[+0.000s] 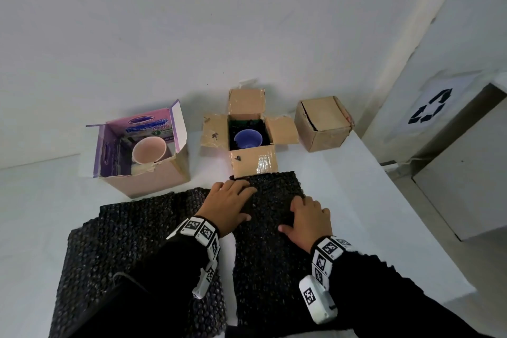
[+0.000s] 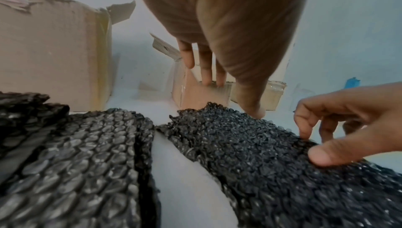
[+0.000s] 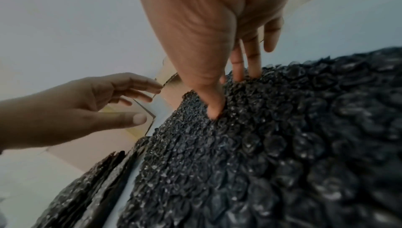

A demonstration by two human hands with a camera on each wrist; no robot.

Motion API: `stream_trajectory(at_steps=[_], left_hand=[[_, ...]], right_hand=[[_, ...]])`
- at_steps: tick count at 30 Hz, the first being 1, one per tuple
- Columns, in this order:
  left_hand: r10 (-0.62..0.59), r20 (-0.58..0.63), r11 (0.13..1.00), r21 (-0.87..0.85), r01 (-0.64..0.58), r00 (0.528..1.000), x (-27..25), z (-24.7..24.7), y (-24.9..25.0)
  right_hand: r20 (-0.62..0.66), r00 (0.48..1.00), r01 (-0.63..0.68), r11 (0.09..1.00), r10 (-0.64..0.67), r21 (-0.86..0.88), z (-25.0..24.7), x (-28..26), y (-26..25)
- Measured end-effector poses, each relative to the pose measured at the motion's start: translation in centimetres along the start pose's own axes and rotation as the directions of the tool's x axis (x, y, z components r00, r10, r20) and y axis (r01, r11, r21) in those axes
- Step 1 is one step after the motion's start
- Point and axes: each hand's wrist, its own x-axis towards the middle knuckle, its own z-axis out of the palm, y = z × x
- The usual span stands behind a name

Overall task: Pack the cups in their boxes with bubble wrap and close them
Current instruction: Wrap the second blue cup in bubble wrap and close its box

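currently my right hand [image 1: 308, 221] rests on the right sheet of bubble wrap [image 1: 274, 255], fingertips and thumb pressing into it, fingers bent but not closed round it. my left hand [image 1: 229, 204] hovers, loosely spread, over the sheet's far left corner, holding nothing. this sheet's long axis runs from the desk's [image 1: 370, 200] near edge toward its far edge, and its far end touches the near flap of the open brown box [image 1: 248, 132]. the blue cup [image 1: 248, 138] stands upright inside that box, mouth up, straight ahead of both hands; the left hand is nearer. i judge the next move lifts this sheet forward. the pink cup [image 1: 149, 149] leans in the purple box [image 1: 142, 145] toward the far left.
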Motion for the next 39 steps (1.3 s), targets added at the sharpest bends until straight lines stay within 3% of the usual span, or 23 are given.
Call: stream_trajectory(at_steps=[2, 4, 8, 11, 13, 15, 17, 19, 22, 25, 30, 35, 39], left_hand=[[0.012, 0.072, 1.000, -0.019, -0.011, 0.997, -0.3, 0.1, 0.5], [0.025, 0.086, 0.999, -0.032, -0.022, 0.996, -0.5, 0.2, 1.0], [0.034, 0.025, 0.999, -0.010, -0.034, 0.999, -0.7, -0.1, 1.7], [0.098, -0.046, 0.993, 0.068, -0.095, 0.994, -0.2, -0.7, 1.6], [0.168, -0.095, 0.982, 0.102, -0.159, 0.981, 0.4, -0.4, 1.2], [0.222, -0.211, 0.971, 0.136, -0.197, 0.952, 1.0, -0.1, 0.7], [0.187, -0.270, 0.979, 0.126, -0.158, 0.945, 1.5, -0.1, 0.4], [0.169, -0.284, 0.985, 0.081, -0.152, 0.944, 1.6, -0.4, 0.2], [0.195, -0.255, 0.979, -0.005, -0.203, 0.947, 2.1, -1.2, 0.3], [0.189, -0.225, 0.981, 0.013, -0.191, 0.956, 2.6, -2.6, 0.1], [0.170, -0.211, 0.985, 0.046, -0.164, 0.963, 1.8, -4.0, -1.8], [0.058, -0.147, 0.993, 0.111, -0.042, 0.987, 2.1, -4.3, -3.0], [-0.055, -0.199, 0.997, 0.044, 0.065, 0.979, 3.2, -3.7, -3.7]], right_hand=[[0.048, 0.997, -0.063, 0.998, 0.063, -0.007, 0.0, -0.1, 0.2], [0.025, 0.999, -0.031, 1.000, 0.031, 0.004, -0.1, -0.2, 0.2], [-0.097, 0.981, 0.179, 0.971, -0.165, 0.156, -1.1, -0.2, 0.0], [-0.048, 0.941, 0.331, 0.884, -0.334, 0.330, -2.9, -0.1, -0.7], [-0.027, 0.917, 0.383, 0.856, -0.399, 0.348, -4.1, 0.1, -1.2], [-0.045, 0.916, 0.386, 0.847, -0.398, 0.365, -5.1, 0.2, -1.5], [-0.061, 0.938, 0.333, 0.840, -0.341, 0.429, -5.8, 0.5, -1.4], [0.044, 0.953, 0.230, 0.812, -0.299, 0.536, -6.6, 0.7, -1.2], [0.239, 0.907, 0.194, 0.849, -0.346, 0.492, -7.2, 1.3, -1.0], [0.267, 0.907, 0.230, 0.915, -0.325, 0.333, -7.8, 2.2, -1.2], [0.385, 0.834, 0.210, 0.872, -0.396, 0.442, -9.2, 4.4, -0.9], [0.398, 0.819, 0.176, 0.842, -0.413, 0.510, -11.5, 7.5, -1.5], [0.303, 0.828, 0.319, 0.841, -0.471, 0.436, -13.4, 9.6, -2.1]])
